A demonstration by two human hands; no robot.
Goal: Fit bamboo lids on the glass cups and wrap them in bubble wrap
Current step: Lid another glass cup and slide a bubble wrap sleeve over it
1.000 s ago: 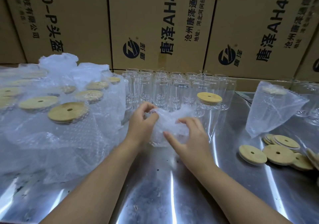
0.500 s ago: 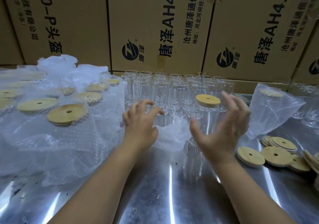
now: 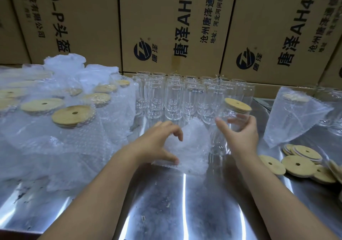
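Note:
My right hand (image 3: 239,133) grips a tall glass cup (image 3: 221,143) that carries a bamboo lid (image 3: 237,105); the cup tilts, with its base near the table. Just left of it lies a crumpled bubble wrap piece (image 3: 192,147). My left hand (image 3: 159,143) holds that wrap, thumb pressing its near edge and fingers curled over its top. The cup's base touches or nearly touches the wrap.
Several bare glass cups (image 3: 174,99) stand in rows behind my hands. Wrapped, lidded cups (image 3: 73,114) fill the left side. Loose bamboo lids (image 3: 298,164) and another bubble wrap bag (image 3: 294,115) sit at the right. Cardboard boxes (image 3: 175,27) wall the back of the steel table (image 3: 185,212).
My right hand left the wrap, swung right and closed around the lidded cup. My left hand shifted down onto the wrap's near edge.

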